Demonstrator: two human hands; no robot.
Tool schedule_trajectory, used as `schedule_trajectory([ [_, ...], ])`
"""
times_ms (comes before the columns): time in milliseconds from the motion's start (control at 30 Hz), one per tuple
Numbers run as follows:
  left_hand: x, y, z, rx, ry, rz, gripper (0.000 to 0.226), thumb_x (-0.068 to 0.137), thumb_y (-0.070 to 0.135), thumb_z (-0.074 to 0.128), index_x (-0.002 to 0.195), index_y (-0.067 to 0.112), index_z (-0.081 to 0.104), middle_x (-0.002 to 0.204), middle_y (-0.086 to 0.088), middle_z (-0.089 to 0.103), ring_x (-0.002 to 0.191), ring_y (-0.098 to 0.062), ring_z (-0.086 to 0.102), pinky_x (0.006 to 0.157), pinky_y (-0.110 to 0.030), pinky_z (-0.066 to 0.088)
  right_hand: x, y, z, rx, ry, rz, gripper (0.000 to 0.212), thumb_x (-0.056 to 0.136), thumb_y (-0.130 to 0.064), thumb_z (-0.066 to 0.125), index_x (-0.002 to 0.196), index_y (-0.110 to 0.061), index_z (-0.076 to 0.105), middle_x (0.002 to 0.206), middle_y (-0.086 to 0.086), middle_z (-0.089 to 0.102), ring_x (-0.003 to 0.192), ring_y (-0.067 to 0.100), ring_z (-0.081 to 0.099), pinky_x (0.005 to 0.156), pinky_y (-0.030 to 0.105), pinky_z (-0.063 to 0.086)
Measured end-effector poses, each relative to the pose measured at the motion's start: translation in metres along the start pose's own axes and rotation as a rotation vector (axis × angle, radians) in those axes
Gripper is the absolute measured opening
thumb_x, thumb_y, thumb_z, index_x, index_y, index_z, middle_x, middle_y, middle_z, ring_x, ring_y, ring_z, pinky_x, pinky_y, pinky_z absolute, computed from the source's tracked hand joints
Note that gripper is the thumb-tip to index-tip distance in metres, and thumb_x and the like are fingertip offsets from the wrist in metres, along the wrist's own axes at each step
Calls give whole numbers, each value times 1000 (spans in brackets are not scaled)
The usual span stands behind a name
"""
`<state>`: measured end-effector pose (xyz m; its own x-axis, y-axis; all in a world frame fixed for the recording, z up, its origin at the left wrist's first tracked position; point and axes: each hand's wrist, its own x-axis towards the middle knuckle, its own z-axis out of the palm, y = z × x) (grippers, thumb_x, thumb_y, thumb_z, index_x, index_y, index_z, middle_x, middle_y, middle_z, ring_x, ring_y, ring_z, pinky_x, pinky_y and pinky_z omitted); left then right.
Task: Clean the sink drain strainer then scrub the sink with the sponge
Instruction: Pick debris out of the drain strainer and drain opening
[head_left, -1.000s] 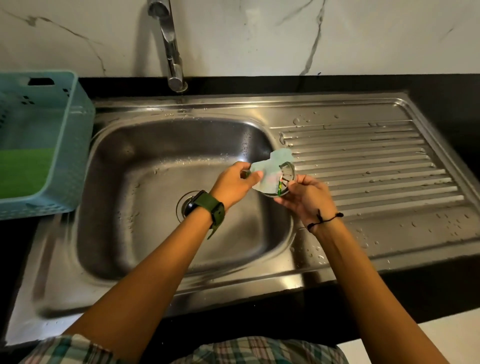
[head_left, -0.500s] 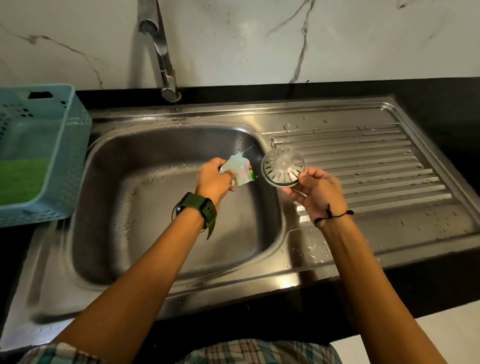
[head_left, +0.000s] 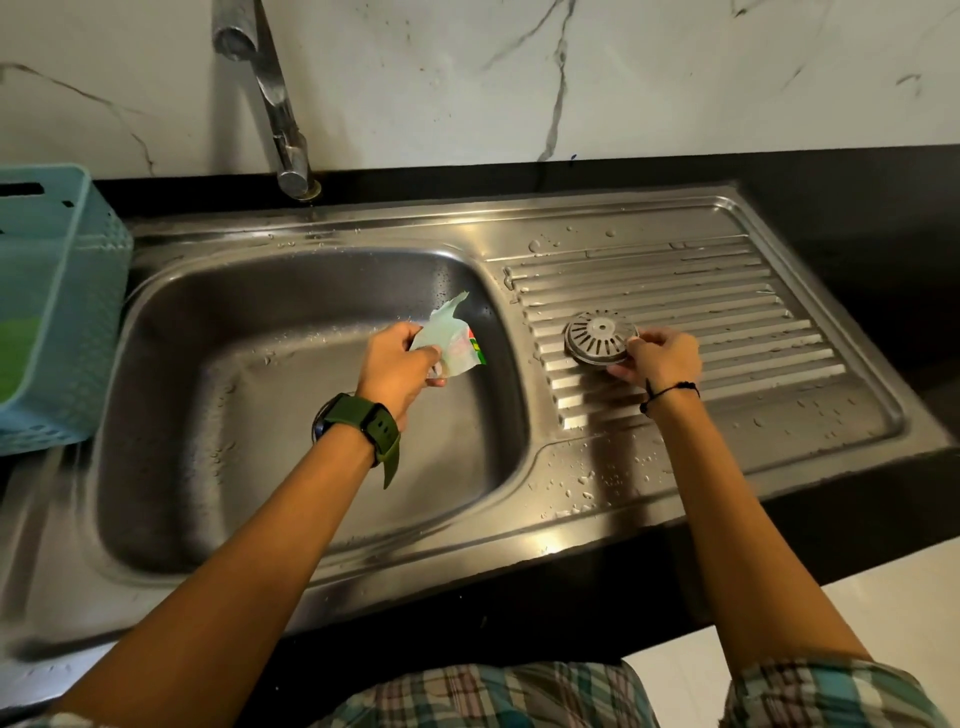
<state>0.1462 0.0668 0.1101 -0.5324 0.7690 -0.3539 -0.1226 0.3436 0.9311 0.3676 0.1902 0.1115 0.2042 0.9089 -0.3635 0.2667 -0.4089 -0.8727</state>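
A round metal drain strainer (head_left: 597, 339) rests upside down on the ribbed drainboard (head_left: 727, 322), right of the steel sink basin (head_left: 249, 415). My right hand (head_left: 657, 356) pinches the strainer's right edge with its fingertips. My left hand (head_left: 392, 364) hovers over the basin, shut on a torn pale-green wrapper scrap (head_left: 451, 340) with a red and green corner. My left wrist, with its green watch, hides the drain hole. A green sponge (head_left: 13, 353) lies inside the basket at the far left.
A light blue plastic basket (head_left: 72, 312) stands on the counter left of the sink. The chrome tap (head_left: 275, 104) rises behind the basin against the marble wall. Water drops dot the drainboard and the front rim. A black counter (head_left: 857, 208) surrounds the sink.
My hands parted. The left pulled the wrapper scrap off the strainer and stayed over the basin. The right carried the strainer rightward and set it down on the drainboard.
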Motion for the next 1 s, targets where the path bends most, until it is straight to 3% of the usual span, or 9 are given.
schedule_trajectory([
  [67, -1, 0, -1, -4, 6, -3, 24, 86, -2, 54, 76, 19, 54, 103, -7, 58, 90, -22, 60, 49, -15, 52, 5, 3, -2, -221, 42, -82, 23, 89, -5, 55, 111, 0, 55, 102, 17, 63, 74, 27, 67, 52, 25, 58],
  [133, -2, 1, -4, -9, 15, -5, 19, 87, -1, 54, 82, 17, 55, 104, -7, 58, 92, -22, 60, 50, -15, 53, 6, 6, -4, -475, 93, -183, 32, 89, -12, 56, 118, 0, 54, 107, 20, 66, 88, 33, 67, 77, 41, 57],
  [200, -2, 1, -6, -13, 16, -5, 16, 87, 0, 54, 85, 16, 55, 104, -6, 58, 92, -22, 60, 50, -14, 54, 1, 6, -4, -659, 140, -278, 33, 88, -13, 54, 118, 1, 55, 116, 23, 61, 103, 36, 61, 92, 43, 50],
  [400, -7, 2, -23, -60, 29, 11, 13, 90, 5, 50, 83, 11, 59, 93, -13, 60, 65, -17, 58, 47, -15, 51, -34, -7, 26, -664, -10, -553, 26, 88, -4, 51, 111, 0, 61, 112, 21, 64, 105, 32, 58, 94, 38, 47],
  [500, -13, -4, -53, -71, 102, -13, 14, 88, 3, 52, 81, 9, 62, 90, -13, 63, 59, -17, 60, 46, -14, 52, -68, -6, 71, -634, -254, -690, 24, 83, 1, 51, 101, -3, 67, 102, 18, 69, 96, 32, 63, 91, 35, 47],
  [600, -17, -10, -88, -128, 200, -94, 10, 88, 1, 53, 84, 6, 61, 90, -12, 62, 48, -10, 61, 43, -13, 50, -97, 10, 126, -740, -585, -748, 25, 83, 1, 52, 101, -5, 69, 106, 16, 69, 99, 30, 63, 93, 28, 43],
  [767, -18, -24, -137, -162, 330, -168, 10, 88, 0, 52, 83, 5, 59, 98, -16, 61, 63, -17, 61, 48, -16, 53, -122, 50, 215, -1098, -966, -712, 31, 88, -11, 50, 116, -11, 62, 122, 13, 62, 114, 30, 55, 96, 29, 42],
  [900, -19, -37, -151, -182, 396, -224, 13, 86, -3, 50, 91, 1, 60, 92, -17, 62, 44, -9, 62, 45, -16, 53, -124, 83, 259, -1285, -1020, -700, 33, 92, -17, 47, 121, -4, 56, 129, 18, 55, 119, 32, 51, 97, 33, 42],
  [1000, -17, -46, -156, -154, 396, -266, 16, 85, -4, 48, 86, 5, 60, 100, -20, 64, 57, -19, 64, 47, -18, 54, -121, 100, 280, -1384, -975, -758, 30, 90, -11, 47, 115, 2, 57, 125, 21, 56, 117, 35, 51, 100, 36, 40],
])
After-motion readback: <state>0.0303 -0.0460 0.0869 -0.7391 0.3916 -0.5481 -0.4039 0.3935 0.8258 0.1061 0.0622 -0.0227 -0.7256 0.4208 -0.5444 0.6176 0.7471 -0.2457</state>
